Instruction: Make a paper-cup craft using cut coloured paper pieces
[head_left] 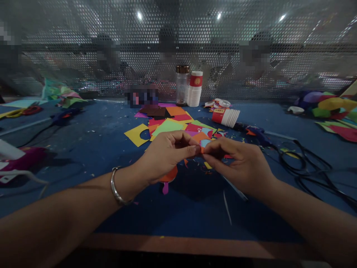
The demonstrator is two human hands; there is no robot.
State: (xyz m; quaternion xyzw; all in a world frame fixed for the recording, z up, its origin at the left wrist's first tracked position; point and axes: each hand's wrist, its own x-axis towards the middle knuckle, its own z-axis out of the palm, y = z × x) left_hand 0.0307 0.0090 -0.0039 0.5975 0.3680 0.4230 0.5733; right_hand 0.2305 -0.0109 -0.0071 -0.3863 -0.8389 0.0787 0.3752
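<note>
Small orange paper piece (202, 150) sits mid-view, raised over the tabletop, pinched between both hands; mostly hidden by fingertips, exact shape unclear. Left hand (164, 156) grips it from 9 o'clock, thumb against index, other fingers curled in. Right hand (242, 160) grips it from 3 o'clock, thumb and index nearly closed on it.

Clock below is centred on the piece, 12 = away from the person.

6 o'clock: near edge of blue tabletop (178, 219), with an orange-brown border strip (181, 243). Blue surface shows between hands and edge. 5 o'clock: thin whitish strip (227, 208). 4–5: clear slender stick (237, 190) by the right hand. 8: rounded orange paper shape (169, 174) with magenta tab, partly covered by left hand.

11: overlapping coloured paper sheets (167, 126), close beyond the left hand, limits low forward travel. 12: upright stack of white-and-red paper cups (195, 91), clear bottle with brown cap (182, 87) just beside it. Perforated grey metal panel (206, 33) bounds the far edge. 1–2: tipped stack of white-and-red cups (225, 117). 3: dark-blue glue gun (258, 136), black looped cable (292, 167); tightest side for the right arm.
</note>
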